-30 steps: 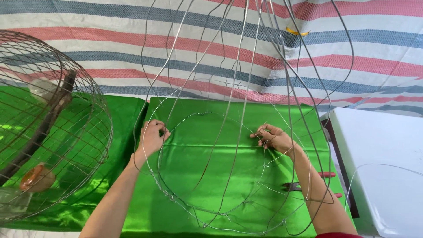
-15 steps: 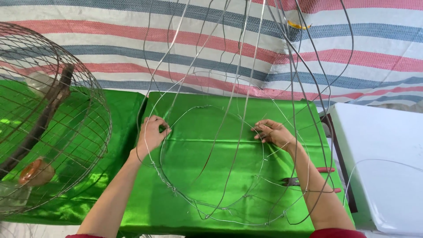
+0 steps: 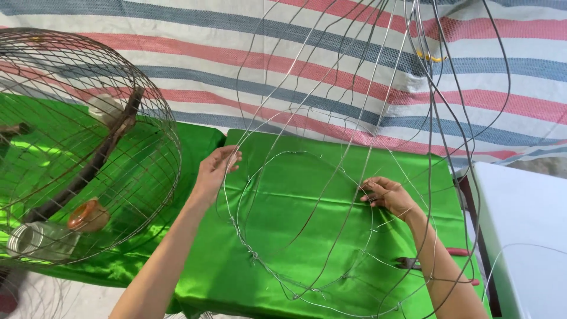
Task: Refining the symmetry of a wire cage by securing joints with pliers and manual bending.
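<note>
Since a second ago: left hand [image 3: 215, 171] lifted and slid leftward up the wire frame [image 3: 307, 224], right hand [image 3: 390, 196] kept to the far side of the ring; frame seemingly turned a little between them, so likely mid-way through shaping or turning, not set down

Left fingers [image 3: 227, 158] loosely curled round an upright wire at the frame's left edge, part open, thumb side hidden. Right fingers [image 3: 371, 188] pinched shut on a wire at the ring's right side. Frame standing on the green cloth [image 3: 307, 177] over the counter, long wires rising out of the top of view

At left, a finished domed cage [image 3: 88, 147] on the same green cloth: inside, a dark wooden perch, a white cup high up, an orange-brown cup lower, a clear jar near the bottom. Red-handled pliers [image 3: 437, 260] lying on the cloth just beside the right forearm. White box [image 3: 525, 236] at far right, contents unseen
</note>
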